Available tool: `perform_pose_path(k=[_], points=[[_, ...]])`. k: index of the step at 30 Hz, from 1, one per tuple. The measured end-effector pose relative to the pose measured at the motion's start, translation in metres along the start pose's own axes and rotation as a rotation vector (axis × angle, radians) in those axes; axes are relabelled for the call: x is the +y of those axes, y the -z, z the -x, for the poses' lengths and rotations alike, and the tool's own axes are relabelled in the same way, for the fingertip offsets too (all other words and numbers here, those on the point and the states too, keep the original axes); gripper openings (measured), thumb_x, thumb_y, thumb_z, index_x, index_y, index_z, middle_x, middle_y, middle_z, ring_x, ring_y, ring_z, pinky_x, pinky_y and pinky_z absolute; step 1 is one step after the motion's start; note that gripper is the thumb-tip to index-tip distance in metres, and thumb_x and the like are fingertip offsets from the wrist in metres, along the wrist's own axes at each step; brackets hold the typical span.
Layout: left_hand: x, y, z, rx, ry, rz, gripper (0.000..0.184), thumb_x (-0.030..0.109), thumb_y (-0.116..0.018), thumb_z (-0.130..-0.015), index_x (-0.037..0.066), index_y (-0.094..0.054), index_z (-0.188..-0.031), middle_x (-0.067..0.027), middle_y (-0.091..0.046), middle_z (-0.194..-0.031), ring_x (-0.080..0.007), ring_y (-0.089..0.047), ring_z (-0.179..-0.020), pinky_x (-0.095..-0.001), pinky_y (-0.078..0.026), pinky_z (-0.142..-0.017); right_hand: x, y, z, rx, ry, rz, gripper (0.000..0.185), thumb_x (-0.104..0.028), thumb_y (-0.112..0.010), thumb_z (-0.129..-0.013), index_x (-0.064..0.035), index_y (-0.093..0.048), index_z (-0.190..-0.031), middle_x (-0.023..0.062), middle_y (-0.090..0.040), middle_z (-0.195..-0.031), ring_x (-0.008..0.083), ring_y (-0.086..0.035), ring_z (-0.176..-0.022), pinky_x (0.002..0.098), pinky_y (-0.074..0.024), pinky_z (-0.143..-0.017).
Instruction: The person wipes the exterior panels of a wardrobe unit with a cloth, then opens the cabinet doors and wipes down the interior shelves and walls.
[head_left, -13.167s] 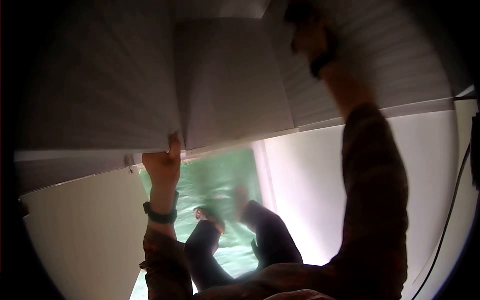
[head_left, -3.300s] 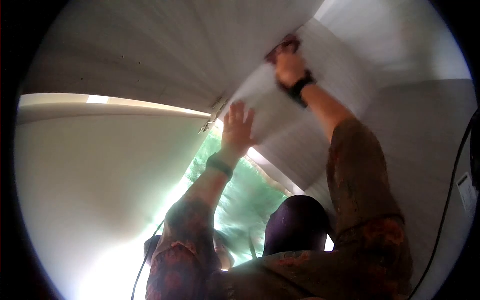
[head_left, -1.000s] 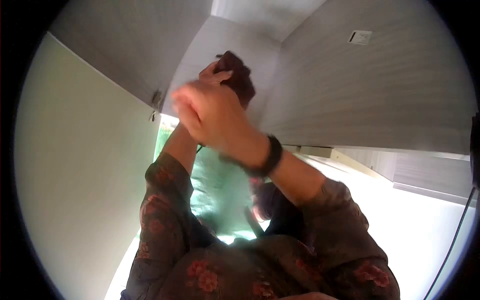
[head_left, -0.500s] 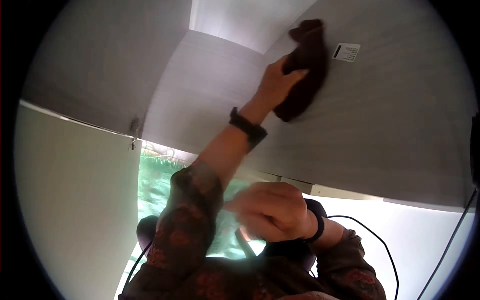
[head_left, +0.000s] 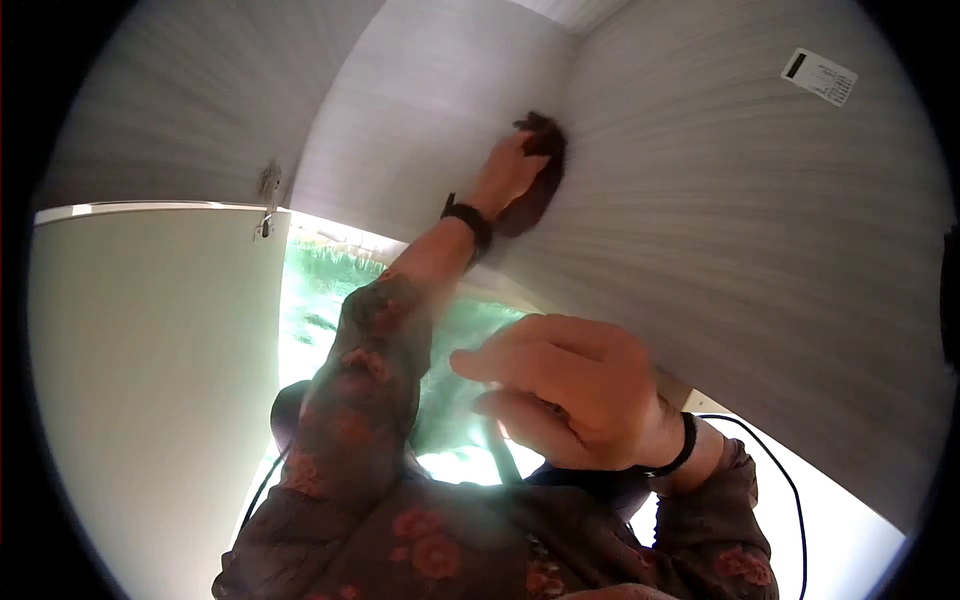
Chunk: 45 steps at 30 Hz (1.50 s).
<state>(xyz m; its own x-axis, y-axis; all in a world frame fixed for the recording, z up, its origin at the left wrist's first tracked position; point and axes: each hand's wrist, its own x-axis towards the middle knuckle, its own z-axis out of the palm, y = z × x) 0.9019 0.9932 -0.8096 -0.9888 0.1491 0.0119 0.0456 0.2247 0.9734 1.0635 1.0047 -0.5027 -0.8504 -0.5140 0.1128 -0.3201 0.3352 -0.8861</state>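
Observation:
My left hand (head_left: 508, 172), with a dark band on its wrist, presses a dark brown cloth (head_left: 543, 185) against the grey wood-grain panels, at the corner where two of them meet. Its fingers are closed on the bunched cloth, part of which hangs below the hand. Nearer to me, my right hand (head_left: 590, 385) hovers in front of my body, half curled, with a gap between thumb and forefinger. Nothing shows in it. A thin black band circles that wrist.
A pale door (head_left: 155, 370) stands at the left, with a metal hinge (head_left: 268, 205) at its upper corner. A white printed label (head_left: 819, 77) is stuck to the right panel (head_left: 740, 220). A black cable (head_left: 785, 470) loops at lower right.
My left hand has carried the cloth from the right panel, near the label, leftward into the corner. The view has shifted too. My right hand appears a little higher and further right.

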Motion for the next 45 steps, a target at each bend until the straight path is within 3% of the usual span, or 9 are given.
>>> perform_pose_path(k=[2,5,9,18,21,29,37,42,45], points=[[0.08,0.036,-0.005,-0.148,-0.174,0.131,0.039,0.018,-0.065,-0.079,0.001,-0.061,-0.114,-0.0217,-0.065,-0.103,-0.0314,-0.063,-0.092,-0.0365,-0.048,-0.081,0.002,-0.002,-0.001,0.012,-0.013,-0.026,0.029,0.004,-0.067,-0.073,0.0017,-0.066,-0.102,0.0123,-0.063,-0.079,0.0212,-0.061,-0.063,0.029,-0.0483,-0.056],[0.183,0.066,-0.001,-0.192,-0.446,0.298,0.039,0.022,-0.07,-0.078,0.002,-0.061,-0.111,-0.0132,-0.068,-0.087,-0.0166,-0.064,-0.075,-0.0308,-0.051,-0.072,-0.001,0.0,0.0,-0.028,-0.079,0.008,0.03,-0.005,-0.071,-0.075,-0.0044,-0.063,-0.105,0.0083,-0.062,-0.083,0.0252,-0.061,-0.068,0.0337,-0.0502,-0.058],[0.227,0.078,0.041,-0.106,-0.699,0.385,0.044,0.019,-0.075,-0.074,0.004,-0.061,-0.112,-0.0093,-0.068,-0.092,-0.0152,-0.064,-0.081,-0.0292,-0.051,-0.074,-0.001,-0.002,-0.001,-0.054,-0.105,0.045,0.028,-0.008,-0.07,-0.076,-0.0043,-0.063,-0.104,0.0077,-0.062,-0.084,0.0249,-0.062,-0.07,0.0341,-0.0508,-0.06],[0.021,0.037,0.091,-0.218,0.114,0.232,0.04,0.014,-0.069,-0.076,0.001,-0.058,-0.112,-0.016,-0.066,-0.095,-0.0252,-0.063,-0.088,-0.0368,-0.05,-0.08,0.007,-0.005,0.004,-0.152,0.011,0.068,0.028,-0.007,-0.07,-0.075,-0.0023,-0.065,-0.102,0.0121,-0.064,-0.079,0.0269,-0.062,-0.065,0.0336,-0.0503,-0.057],[-0.034,0.016,0.077,-0.18,0.08,-0.179,0.04,0.014,-0.067,-0.076,0.002,-0.059,-0.113,-0.0179,-0.065,-0.102,-0.0335,-0.062,-0.097,-0.041,-0.048,-0.084,0.006,-0.004,0.005,-0.175,-0.023,0.075,0.027,-0.006,-0.07,-0.075,-0.0017,-0.065,-0.101,0.0122,-0.064,-0.08,0.0265,-0.062,-0.066,0.0335,-0.0504,-0.058],[0.003,0.006,-0.009,0.087,-0.33,-0.11,0.039,0.009,-0.061,-0.077,0.005,-0.059,-0.116,-0.0195,-0.061,-0.113,-0.0371,-0.057,-0.104,-0.043,-0.046,-0.091,0.009,-0.005,0.013,-0.16,-0.092,0.054,0.029,-0.011,-0.071,-0.075,-0.007,-0.061,-0.103,0.0081,-0.06,-0.078,0.0269,-0.061,-0.066,0.0358,-0.0489,-0.055],[-0.003,0.037,0.075,-0.465,-0.101,-0.346,0.039,0.003,-0.054,-0.079,0.005,-0.059,-0.118,-0.0195,-0.061,-0.114,-0.0379,-0.057,-0.104,-0.0391,-0.046,-0.089,0.007,0.0,0.013,-0.251,-0.09,0.074,0.027,-0.002,-0.068,-0.078,0.0012,-0.063,-0.104,0.0114,-0.064,-0.079,0.0208,-0.063,-0.064,0.0302,-0.0495,-0.056],[-0.012,0.074,0.114,-0.627,0.076,-0.108,0.032,0.007,-0.058,-0.084,0.003,-0.06,-0.116,-0.0151,-0.065,-0.108,-0.0261,-0.061,-0.103,-0.0373,-0.047,-0.09,0.011,0.002,0.008,-0.275,-0.087,0.082,0.026,-0.003,-0.068,-0.078,0.0012,-0.064,-0.104,0.0118,-0.064,-0.079,0.0207,-0.064,-0.065,0.0302,-0.05,-0.057],[0.012,0.086,0.074,-0.292,0.226,0.433,0.033,-0.002,-0.056,-0.077,0.001,-0.062,-0.11,-0.0096,-0.068,-0.091,-0.0159,-0.061,-0.084,-0.0323,-0.05,-0.077,0.013,0.005,0.012,-0.267,-0.046,0.065,0.026,-0.003,-0.068,-0.077,0.0015,-0.064,-0.103,0.0124,-0.065,-0.08,0.0217,-0.065,-0.066,0.0303,-0.0506,-0.058]])
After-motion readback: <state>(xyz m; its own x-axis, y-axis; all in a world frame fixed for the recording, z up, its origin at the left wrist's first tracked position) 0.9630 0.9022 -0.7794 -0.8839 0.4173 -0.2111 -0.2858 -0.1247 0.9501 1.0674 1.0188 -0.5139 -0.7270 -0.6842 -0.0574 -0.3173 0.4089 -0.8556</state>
